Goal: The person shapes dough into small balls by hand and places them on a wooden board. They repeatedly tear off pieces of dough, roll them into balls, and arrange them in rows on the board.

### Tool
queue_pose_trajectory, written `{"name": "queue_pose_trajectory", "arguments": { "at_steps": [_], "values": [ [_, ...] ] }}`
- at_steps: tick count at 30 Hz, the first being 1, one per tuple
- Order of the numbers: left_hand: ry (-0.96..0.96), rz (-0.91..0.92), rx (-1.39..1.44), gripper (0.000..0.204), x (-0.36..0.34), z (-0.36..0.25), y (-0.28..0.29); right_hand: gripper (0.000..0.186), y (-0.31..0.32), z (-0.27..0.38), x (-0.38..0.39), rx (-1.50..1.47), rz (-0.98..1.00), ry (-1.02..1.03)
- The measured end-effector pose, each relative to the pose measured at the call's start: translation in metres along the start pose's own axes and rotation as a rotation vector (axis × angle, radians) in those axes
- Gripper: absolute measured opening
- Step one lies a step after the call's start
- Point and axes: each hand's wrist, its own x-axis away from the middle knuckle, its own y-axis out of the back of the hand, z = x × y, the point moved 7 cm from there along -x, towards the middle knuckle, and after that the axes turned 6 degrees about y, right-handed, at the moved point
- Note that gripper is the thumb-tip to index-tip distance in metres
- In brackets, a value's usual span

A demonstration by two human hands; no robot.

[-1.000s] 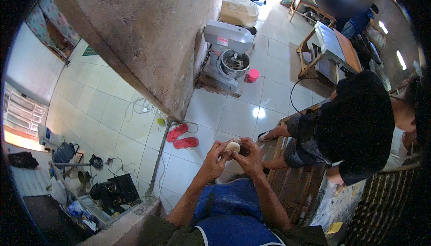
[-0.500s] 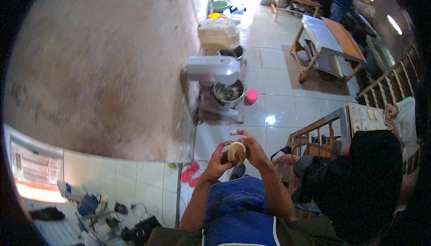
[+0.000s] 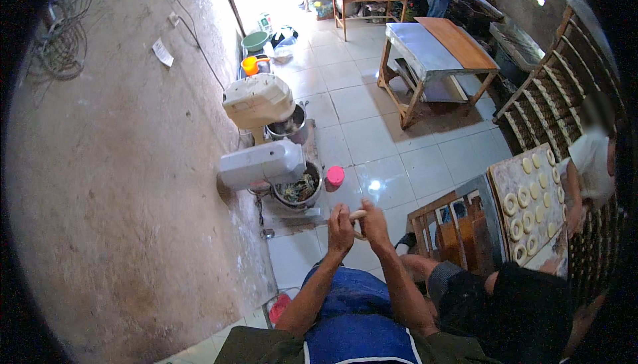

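Between my two hands I hold a ring of pale dough (image 3: 359, 215) in front of my blue apron. My left hand (image 3: 340, 230) is closed around the ring's left side. On its other side my right hand (image 3: 374, 226) grips it, with the fingers curled round the dough. The ring's hole shows between my hands, while its left and right parts are hidden by my fingers. To the right, a floured board (image 3: 498, 184) carries several dough rings (image 3: 528, 220) and flat dough discs (image 3: 547, 200).
Two mixers stand along the left wall, a white one (image 3: 262, 164) nearer. A pink container (image 3: 335, 176) sits on the tiles beside it. A person in black (image 3: 531, 311) is close on my right; another in white (image 3: 590, 164) reaches to the board. Farther off are a metal-and-wood table (image 3: 432, 48) and tray racks (image 3: 551, 98).
The view has swung to the right, bringing the dough board into sight. The dough, earlier facing me as a round piece with fingers at it, now shows as an open ring between both hands.
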Motion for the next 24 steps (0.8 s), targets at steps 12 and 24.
{"name": "queue_pose_trajectory", "arguments": {
  "at_steps": [12,24],
  "values": [
    [0.306,0.411,0.455,0.037,-0.186,-0.044,-0.138,0.066,0.079,0.073,-0.160,-0.101,-0.385,0.120],
    [-0.148,0.722,-0.023,0.034,-0.283,-0.064,-0.332,0.065,0.214,0.075,-0.285,0.064,-0.494,0.083]
  ]
}}
